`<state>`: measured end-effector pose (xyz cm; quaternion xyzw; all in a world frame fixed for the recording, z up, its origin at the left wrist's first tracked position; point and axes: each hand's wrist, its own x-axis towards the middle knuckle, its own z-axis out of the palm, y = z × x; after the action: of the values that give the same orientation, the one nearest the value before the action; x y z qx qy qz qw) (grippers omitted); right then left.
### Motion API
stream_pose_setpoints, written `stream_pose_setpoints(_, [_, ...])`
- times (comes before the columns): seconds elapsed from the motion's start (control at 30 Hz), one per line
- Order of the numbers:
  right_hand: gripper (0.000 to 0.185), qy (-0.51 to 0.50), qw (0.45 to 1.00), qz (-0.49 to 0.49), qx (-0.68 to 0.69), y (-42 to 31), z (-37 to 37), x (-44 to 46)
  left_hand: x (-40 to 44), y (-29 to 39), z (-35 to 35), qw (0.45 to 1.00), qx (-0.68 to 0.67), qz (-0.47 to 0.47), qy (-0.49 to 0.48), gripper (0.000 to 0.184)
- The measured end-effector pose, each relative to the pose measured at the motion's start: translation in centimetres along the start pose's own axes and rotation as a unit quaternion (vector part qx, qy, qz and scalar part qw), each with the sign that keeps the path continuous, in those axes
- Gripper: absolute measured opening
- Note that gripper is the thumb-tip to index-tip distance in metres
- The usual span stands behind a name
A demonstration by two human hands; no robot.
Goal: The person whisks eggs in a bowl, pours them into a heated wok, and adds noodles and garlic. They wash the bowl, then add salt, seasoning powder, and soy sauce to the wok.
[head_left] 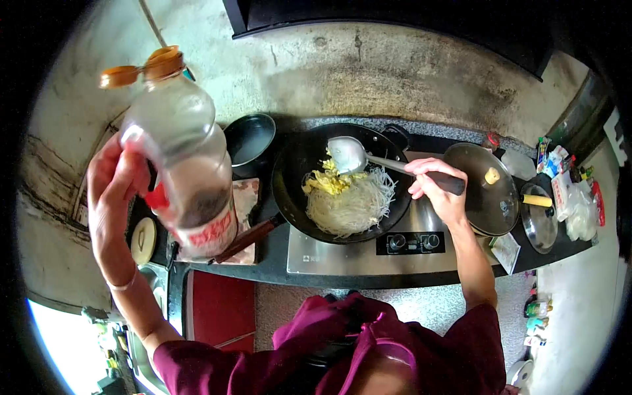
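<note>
My left hand (122,172) grips a large clear plastic bottle (174,112) by its side, raised close to the camera. Its orange flip cap (120,77) hangs open, and dark liquid shows low inside. In my right hand (440,186) is the dark handle of a metal ladle (347,155), fingers wrapped round it. The ladle's bowl hangs over the black wok (283,178), above the food. Pale noodles (345,207) lie in the wok, with yellow scrambled egg (326,179) at their upper left. The wok's wooden handle (247,240) points to the lower left.
The wok stands on a steel gas stove (329,260) with two knobs. Behind it on the left is a dark bowl (250,139). A large lidded pan (484,204) stands to the right, beside a smaller lid (538,227) and plastic bags (579,210). A sooty wall (368,72) rises behind.
</note>
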<state>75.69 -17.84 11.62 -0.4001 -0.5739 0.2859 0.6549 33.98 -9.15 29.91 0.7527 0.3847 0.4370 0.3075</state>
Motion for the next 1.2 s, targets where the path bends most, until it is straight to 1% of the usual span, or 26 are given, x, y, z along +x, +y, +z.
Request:
stream_pose_setpoints(0.07, [0.01, 0.03, 0.999, 0.02, -0.002, 0.1, -0.5, -0.2, 2.7, -1.5, -0.7, 0.996, 0.004, 0.017, -0.083, 0.026])
stream_pose_setpoints(0.13, [0.01, 0.116, 0.991, 0.058, 0.037, 0.1, -0.4, -0.7, 4.3, -1.9, 1.0, 0.998, 0.019, -0.001, -0.055, 0.025])
stream_pose_setpoints(0.2, [0.011, 0.145, 0.986, 0.068, 0.048, 0.0, 0.2, -1.0, 5.9, -3.9, 0.8, 0.992, 0.024, -0.016, -0.126, 0.025])
stream_pose_setpoints(0.23, [0.012, 0.175, 0.98, 0.072, 0.061, -0.2, 0.5, -1.3, 7.1, -5.6, 0.5, 0.982, -0.006, 0.003, -0.187, 0.027])
stream_pose_setpoints(0.27, [0.013, 0.207, 0.973, 0.076, 0.075, -0.4, 1.0, -1.6, 7.5, -6.4, 1.2, 0.985, -0.011, -0.004, -0.171, 0.028])
stream_pose_setpoints(0.33, [0.016, 0.255, 0.96, 0.098, 0.053, -1.3, 2.2, -2.2, 8.6, -8.1, 1.9, 0.973, -0.012, 0.012, -0.231, 0.028])
stream_pose_setpoints(0.37, [0.017, 0.28, 0.954, 0.081, 0.075, -1.4, 2.8, -2.6, 9.2, -9.1, 2.2, 0.962, -0.024, 0.003, -0.271, 0.029])
stream_pose_setpoints(0.4, [0.018, 0.305, 0.945, 0.063, 0.098, -1.3, 3.5, -3.0, 9.5, -9.8, 2.6, 0.957, -0.015, 0.016, -0.291, 0.031])
stream_pose_setpoints(0.5, [0.016, 0.336, 0.936, 0.04, 0.095, -1.7, 5.7, -4.6, 9.7, -11.6, 3.9, 0.934, 0.029, -0.02, -0.356, 0.032])
stream_pose_setpoints(0.53, [0.015, 0.35, 0.931, 0.034, 0.095, -1.7, 6.4, -5.3, 9.8, -11.9, 4.2, 0.918, 0.007, -0.046, -0.394, 0.032])
stream_pose_setpoints(0.6, [0.015, 0.375, 0.922, 0.012, 0.094, -1.7, 7.9, -6.5, 10.1, -12.9, 4.9, 0.916, 0.048, -0.02, -0.398, 0.03])
stream_pose_setpoints(0.63, [0.014, 0.389, 0.917, 0.009, 0.091, -1.7, 8.6, -7.1, 10.2, -13.4, 5.3, 0.911, 0.046, -0.015, -0.409, 0.03])
stream_pose_setpoints(0.67, [0.014, 0.386, 0.917, 0.016, 0.099, -1.6, 8.9, -7.6, 10.4, -14.0, 5.7, 0.902, 0.033, -0.021, -0.43, 0.028])
stream_pose_setpoints(0.73, [0.015, 0.435, 0.895, 0.015, 0.097, -1.4, 10.0, -8.3, 10.6, -14.6, 6.6, 0.886, 0.019, -0.024, -0.462, 0.026])
stream_pose_setpoints(0.8, [0.014, 0.444, 0.889, 0.018, 0.108, -1.4, 11.0, -8.9, 10.7, -14.8, 7.6, 0.86, 0.046, -0.009, -0.508, 0.029])
stream_pose_setpoints(0.83, [0.015, 0.452, 0.886, 0.013, 0.104, -1.3, 11.2, -9.2, 11.1, -16.0, 8.1, 0.856, 0.066, -0.026, -0.513, 0.029])
stream_pose_setpoints(0.87, [0.016, 0.459, 0.883, 0.008, 0.1, -1.3, 11.4, -9.5, 11.1, -16.8, 8.4, 0.853, 0.064, -0.021, -0.518, 0.029])
stream_pose_setpoints(0.93, [0.017, 0.473, 0.875, 0.01, 0.102, -1.5, 11.8, -10.0, 11.3, -17.4, 8.9, 0.867, 0.035, 0.025, -0.497, 0.023])
stream_pose_setpoints(0.97, [0.019, 0.482, 0.869, 0.019, 0.11, -1.6, 12.0, -10.2, 11.3, -16.9, 8.9, 0.858, 0.07, 0.002, -0.509, 0.022])
stream_pose_setpoints(1.0, [0.019, 0.482, 0.869, 0.019, 0.109, -1.6, 12.2, -10.1, 11.3, -16.5, 9.2, 0.858, 0.069, 0.002, -0.51, 0.022])
stream_pose_setpoints(1.07, [0.022, 0.502, 0.857, 0.051, 0.106, -1.4, 12.9, -9.9, 11.3, -16.0, 9.7, 0.85, 0.13, 0.042, -0.51, 0.021])
stream_pose_setpoints(1.1, [0.023, 0.496, 0.858, 0.053, 0.125, -1.2, 13.1, -9.7, 11.4, -16.3, 9.8, 0.852, 0.102, 0.033, -0.513, 0.021])
stream_pose_setpoints(1.2, [0.024, 0.487, 0.862, 0.067, 0.125, -0.7, 13.5, -9.6, 11.9, -16.3, 10.3, 0.847, 0.133, 0.02, -0.514, 0.023])
